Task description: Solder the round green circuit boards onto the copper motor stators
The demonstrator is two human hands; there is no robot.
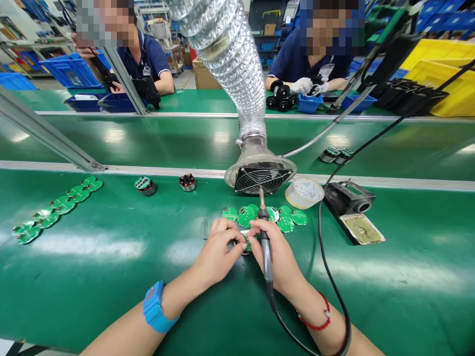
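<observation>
My left hand (218,252), with a blue band on its wrist, pinches the left side of a small round part with a green circuit board (246,243). On the right of that part are the fingertips of my right hand (276,252). A soldering iron (265,247) also rests in my right hand, its metal tip pointing away from me below the fan. Much of the part is hidden by my fingers. Just behind my hands lie several round green boards (246,216) on the green table (166,296).
Above the boards hangs a fume duct with a fan (261,179). A tape roll (304,192) and an iron stand (351,200) are at the right. Two round parts (145,186) and a row of boards (59,205) lie left. Two people sit across.
</observation>
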